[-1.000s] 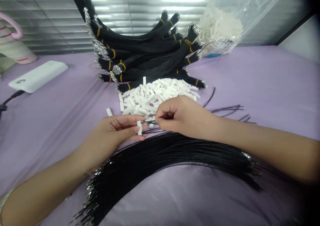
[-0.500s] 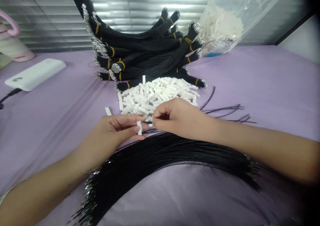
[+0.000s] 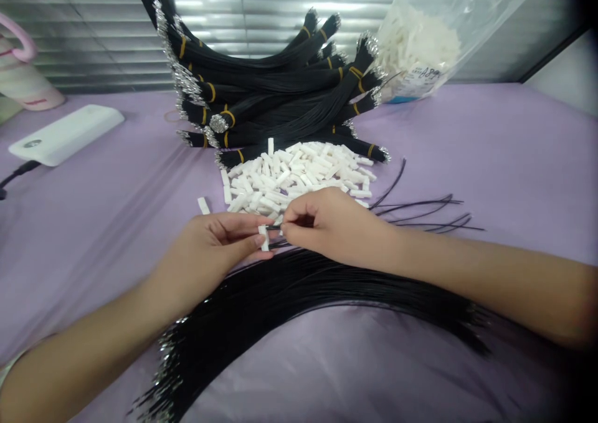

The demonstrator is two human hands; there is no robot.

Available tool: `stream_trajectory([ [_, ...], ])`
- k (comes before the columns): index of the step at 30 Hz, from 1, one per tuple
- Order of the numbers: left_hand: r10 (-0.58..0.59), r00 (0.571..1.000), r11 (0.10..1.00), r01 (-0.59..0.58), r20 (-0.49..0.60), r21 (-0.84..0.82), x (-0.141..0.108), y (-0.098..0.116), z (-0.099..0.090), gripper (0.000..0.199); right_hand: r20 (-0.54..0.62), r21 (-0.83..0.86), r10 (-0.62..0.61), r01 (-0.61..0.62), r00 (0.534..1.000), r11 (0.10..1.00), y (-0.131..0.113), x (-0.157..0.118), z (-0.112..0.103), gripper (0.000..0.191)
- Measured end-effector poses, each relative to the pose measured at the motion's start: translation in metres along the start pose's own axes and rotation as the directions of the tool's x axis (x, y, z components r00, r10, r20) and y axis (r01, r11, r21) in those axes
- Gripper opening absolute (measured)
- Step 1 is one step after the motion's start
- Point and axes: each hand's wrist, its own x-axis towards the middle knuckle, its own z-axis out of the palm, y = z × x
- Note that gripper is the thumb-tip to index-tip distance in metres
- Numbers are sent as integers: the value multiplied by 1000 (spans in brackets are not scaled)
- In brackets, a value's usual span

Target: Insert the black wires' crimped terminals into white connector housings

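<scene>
Between its thumb and fingers, my left hand (image 3: pixel 219 242) holds a white connector (image 3: pixel 264 238) upright. Pinched in my right hand (image 3: pixel 317 220) are thin black wires (image 3: pixel 275 227), whose ends meet the connector's upper part; whether they sit inside it is too small to tell. More wires run from the connector's lower part under my right hand, and loose wire ends (image 3: pixel 420 208) show beyond it. Just behind both hands lies a pile of white connectors (image 3: pixel 299 174). A wide bundle of black wires (image 3: pixel 280 292) with metal tips curves in front of them.
Tied black wire bundles (image 3: pixel 280 86) are stacked at the back. A clear bag of white pieces (image 3: pixel 415 55) stands at the back right. At the left are a white power bank (image 3: pixel 68 134) with a cable and a pink-handled cup (image 3: pixel 28 80). One connector (image 3: pixel 203 205) lies apart.
My right hand has come slightly closer to the connector, so less wire shows between them. The whole view has shifted a little.
</scene>
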Motion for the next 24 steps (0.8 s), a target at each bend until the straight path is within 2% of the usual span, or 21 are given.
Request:
stream_trajectory([
  [13,9,999,999,-6,47,-47,1,2,0,24,36,31,-114,113,993,993,6,4,7,14],
  [19,-59,995,985,71,85,-155,3,2,-5,19,34,121,-83,78,996,990,8,3,2,14],
  [24,-81,991,986,96,106,-138,5,5,-6,14,28,159,-95,90,995,983,10,2,4,13],
])
